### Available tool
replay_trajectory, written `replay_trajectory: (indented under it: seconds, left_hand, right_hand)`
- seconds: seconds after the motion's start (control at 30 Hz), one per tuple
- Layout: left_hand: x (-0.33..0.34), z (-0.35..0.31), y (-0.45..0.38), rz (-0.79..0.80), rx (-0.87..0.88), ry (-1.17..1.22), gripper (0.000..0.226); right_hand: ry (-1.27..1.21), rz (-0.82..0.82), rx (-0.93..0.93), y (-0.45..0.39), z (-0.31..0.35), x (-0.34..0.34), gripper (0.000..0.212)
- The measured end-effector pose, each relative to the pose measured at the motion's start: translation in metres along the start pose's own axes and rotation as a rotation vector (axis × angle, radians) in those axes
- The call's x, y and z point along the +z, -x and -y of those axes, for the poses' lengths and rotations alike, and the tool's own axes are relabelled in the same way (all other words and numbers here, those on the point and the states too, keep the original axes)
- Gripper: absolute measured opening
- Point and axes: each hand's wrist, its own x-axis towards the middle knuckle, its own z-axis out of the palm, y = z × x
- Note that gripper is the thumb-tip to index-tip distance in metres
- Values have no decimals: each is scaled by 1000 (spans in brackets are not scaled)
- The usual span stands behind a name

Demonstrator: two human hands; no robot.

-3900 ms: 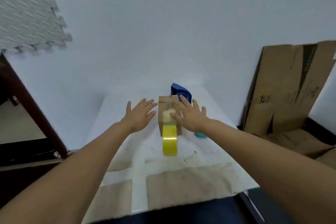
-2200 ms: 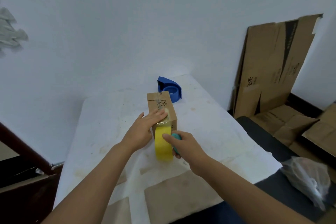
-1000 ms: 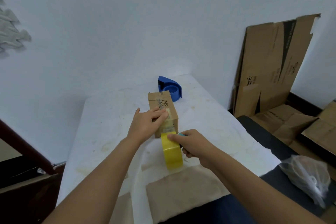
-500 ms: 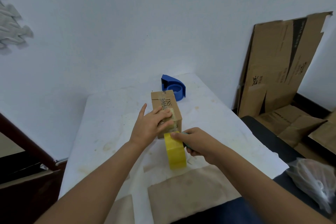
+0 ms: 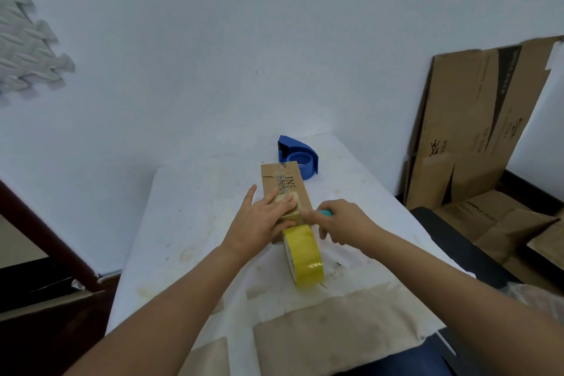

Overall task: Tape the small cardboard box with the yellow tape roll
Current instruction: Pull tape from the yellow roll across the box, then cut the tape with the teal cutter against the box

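Two hands on "INS" box (image 5: 285, 192) — left hand (image 5: 259, 224) flat, right hand (image 5: 341, 220) gripping teal tool (image 5: 324, 212).

My white table (image 5: 189, 223) sits against a plain pale wall (image 5: 213, 55), flattened cardboard sheets (image 5: 476, 131) leaning on the right, grey foam mat (image 5: 24, 43) upper left.

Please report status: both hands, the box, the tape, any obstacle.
Left hand flat on box, pressing tape down. Right hand closed on a teal tool beside the yellow roll. Blue dispenser behind box, not blocking.
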Motion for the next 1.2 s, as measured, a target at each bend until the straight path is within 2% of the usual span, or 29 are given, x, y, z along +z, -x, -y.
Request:
replay_trajectory:
  seconds: [0.03,0.17,0.23,0.3,0.4,0.5,0.67,0.73,0.8,0.87,0.93,1.0,1.07,1.13,1.2]
  left_hand:
    - [1,0,0,-7,1,2,60]
    - [5,2,1,-18,4,30,55]
    - [7,4,1,-29,7,39,58]
    - [8,6,0,-35,-1,52,59]
    - [9,6,0,-38,-17,83,61]
    - [6,5,0,-58,-17,101,67]
    - [2,12,1,-53,28,149,63]
    - [-1,10,0,-21,8,184,56]
    - [-7,6,-2,15,-39,248,47]
    - [-18,1,-2,43,-98,338,47]
    - [-32,-3,1,-8,-186,500,54]
    - [-47,-9,7,-151,-352,685,55]
    - [-58,-12,14,-236,-594,860,35]
    - [-61,-15,22,-168,-801,1033,16]
    - [-62,-22,31,19,-903,1182,17]
  right_hand:
    - [-147,10,43,-2,1,-2,52]
    - [-1016,183,267,-5,-1,-9,43]
    - [-1238,233,292,-7,-8,-11,36]
    - [-1313,277,272,-6,-12,-12,32]
    - [-1316,296,196,-3,-16,-9,37]
    - [-1264,262,147,-3,-20,-4,34]
    - [-1279,211,99,-3,-25,1,29]
    - [-1257,195,61,-2,-25,2,25]
    - [-1143,157,22,-2,-26,5,20]
    - [-974,78,-24,-4,-27,7,21]
    - [-803,-6,-94,-6,-29,8,24]
    - [-679,-52,-159,-9,-30,6,27]
    - [-634,-77,-201,-10,-29,6,27]
    - [-580,-99,-241,-12,-25,7,23]
    - [-508,-121,-284,-13,-20,9,22]
